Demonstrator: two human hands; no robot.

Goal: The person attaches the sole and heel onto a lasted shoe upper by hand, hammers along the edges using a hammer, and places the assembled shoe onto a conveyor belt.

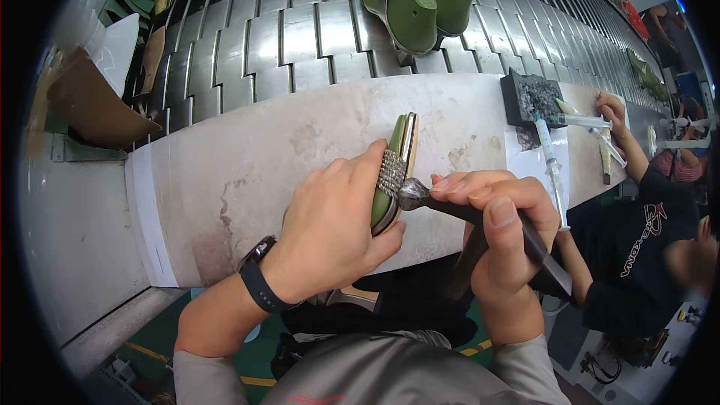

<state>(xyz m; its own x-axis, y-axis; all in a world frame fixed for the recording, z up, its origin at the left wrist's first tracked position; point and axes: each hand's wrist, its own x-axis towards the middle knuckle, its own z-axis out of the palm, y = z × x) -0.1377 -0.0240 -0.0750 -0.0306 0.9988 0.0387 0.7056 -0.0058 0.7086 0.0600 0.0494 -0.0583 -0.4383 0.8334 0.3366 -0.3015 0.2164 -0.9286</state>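
Note:
My left hand is wrapped round a shoe on a green last, holding it on its side above the worktable. A band of glittering stones crosses the shoe, and its pale sole edge faces right. In my right hand is a dark shoemaker's hammer; its rounded metal face touches or nearly touches the shoe's sole edge beside the band. Below my left wrist a beige piece with a dark edge shows; whether it belongs to the same shoe I cannot tell.
The pale, stained worktable borders a metal slat conveyor carrying two green lasts. At right are a black tray of dark grains and several syringes. A co-worker's hand is beside them. Brown card stands left.

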